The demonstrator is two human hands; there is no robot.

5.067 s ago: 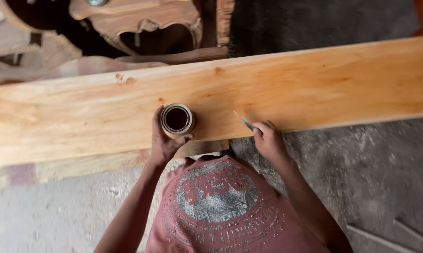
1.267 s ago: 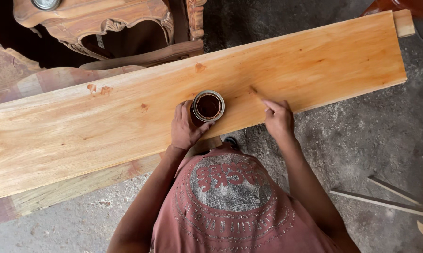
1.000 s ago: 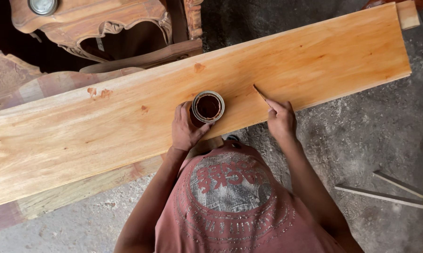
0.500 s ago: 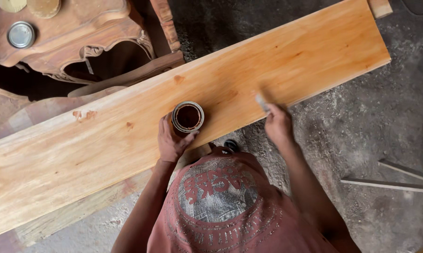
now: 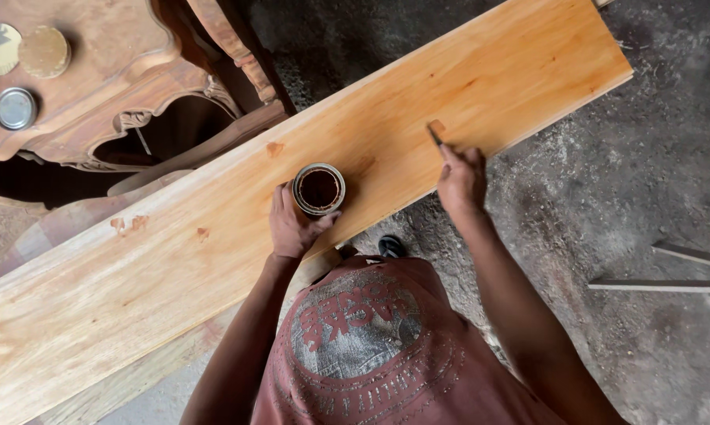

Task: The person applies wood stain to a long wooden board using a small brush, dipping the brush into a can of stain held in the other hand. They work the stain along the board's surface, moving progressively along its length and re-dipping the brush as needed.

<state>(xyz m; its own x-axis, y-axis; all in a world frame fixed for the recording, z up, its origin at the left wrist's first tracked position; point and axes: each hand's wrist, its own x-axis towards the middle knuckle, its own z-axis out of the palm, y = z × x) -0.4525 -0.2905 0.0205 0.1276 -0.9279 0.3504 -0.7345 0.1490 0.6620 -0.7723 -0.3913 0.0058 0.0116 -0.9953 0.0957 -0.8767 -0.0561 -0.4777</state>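
Round tin (image 5: pixel 319 189) — perhaps dark-filled — on plank (image 5: pixel 174 267)

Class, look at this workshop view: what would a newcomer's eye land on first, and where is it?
A long pale wooden plank runs diagonally across the view. At its middle, the left hand grips a small open tin of dark liquid, while the right hand presses a small blade-like tool to the wood.

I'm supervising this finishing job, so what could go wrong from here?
The open tin of dark liquid sits near the plank's close edge, steadied only by the left hand; a nudge could spill it. The right hand's small applicator might leave uneven patches on the pale wood.
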